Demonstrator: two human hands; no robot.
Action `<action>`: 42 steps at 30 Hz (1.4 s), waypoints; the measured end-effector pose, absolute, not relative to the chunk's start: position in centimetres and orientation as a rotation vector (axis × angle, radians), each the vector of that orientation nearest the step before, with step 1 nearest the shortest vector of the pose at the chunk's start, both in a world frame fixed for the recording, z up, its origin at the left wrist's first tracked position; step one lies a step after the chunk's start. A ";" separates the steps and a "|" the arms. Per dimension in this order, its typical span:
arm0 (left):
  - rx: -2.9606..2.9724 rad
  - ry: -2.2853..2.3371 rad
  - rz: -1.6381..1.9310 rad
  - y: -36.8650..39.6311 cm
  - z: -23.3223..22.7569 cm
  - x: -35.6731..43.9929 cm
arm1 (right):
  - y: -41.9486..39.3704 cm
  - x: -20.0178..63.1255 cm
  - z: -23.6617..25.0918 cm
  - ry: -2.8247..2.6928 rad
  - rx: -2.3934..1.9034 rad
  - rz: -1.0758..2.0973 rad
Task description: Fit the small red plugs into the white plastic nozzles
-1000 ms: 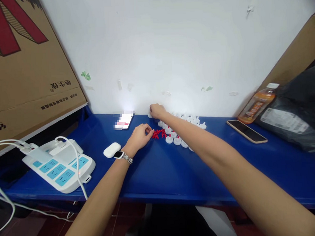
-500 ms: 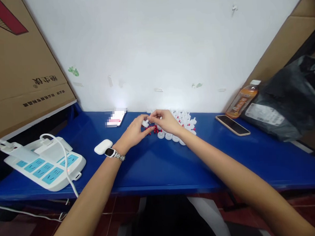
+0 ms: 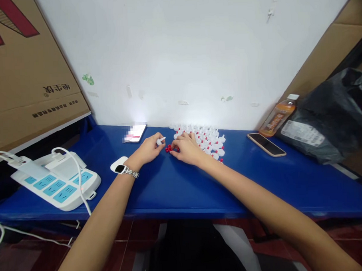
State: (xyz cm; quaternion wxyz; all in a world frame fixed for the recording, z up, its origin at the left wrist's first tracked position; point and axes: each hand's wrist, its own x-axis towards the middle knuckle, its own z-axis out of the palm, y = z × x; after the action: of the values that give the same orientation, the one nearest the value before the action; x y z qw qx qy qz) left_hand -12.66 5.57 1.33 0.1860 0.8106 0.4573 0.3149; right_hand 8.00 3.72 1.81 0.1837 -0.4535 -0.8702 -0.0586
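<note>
My left hand [image 3: 151, 146] is closed in a pinch on a white nozzle cap [image 3: 161, 140], its thin spout pointing up and to the right. Just right of it, a small pile of red tip caps [image 3: 168, 148] lies on the blue table [image 3: 177, 187]. Over that pile, my right hand [image 3: 186, 148] has its thumb and index finger apart beside the red pieces, the other fingers spread forward. Behind and right of this hand stand many white nozzle caps [image 3: 209, 144], a lot of them with red tips; the hand hides part of the group.
At left are a white power strip [image 3: 66, 188] with plugs and cables, an earbud case [image 3: 118, 164] by my watch, and a lit phone [image 3: 135, 132]. To the right lie another phone [image 3: 267, 144], a drink bottle [image 3: 277, 117] and a black bag [image 3: 327, 117]. A white wall [image 3: 171, 60] closes off the back.
My hands have parted: the right one has moved off the white nozzle cap onto the red pile, while the left has drawn back slightly left, still pinching the cap. The view has shifted a little.
</note>
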 end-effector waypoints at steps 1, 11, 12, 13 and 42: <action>2.286 1.282 0.884 5.6 1.3 -12.7 | 3.8 7.8 1.7 -2.452 -1.280 -0.167; 2.272 1.257 0.846 5.4 1.1 -12.6 | 3.9 7.1 1.4 -2.469 -1.297 -0.092; 2.270 1.254 0.845 5.4 1.1 -12.6 | 3.9 7.1 1.4 -2.463 -1.288 -0.081; 2.267 1.251 0.847 5.3 1.1 -12.6 | 3.9 7.1 1.4 -2.451 -1.275 -0.063; 2.268 1.029 0.845 3.1 1.7 -8.6 | 2.9 9.4 1.4 -1.424 -0.830 1.057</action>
State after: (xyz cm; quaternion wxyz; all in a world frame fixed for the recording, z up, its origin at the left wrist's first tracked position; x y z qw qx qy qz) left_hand -8.59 3.11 1.66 0.2529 0.8343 0.3787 0.3107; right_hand 9.41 2.91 1.44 0.5578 -0.3520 -0.6035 0.4481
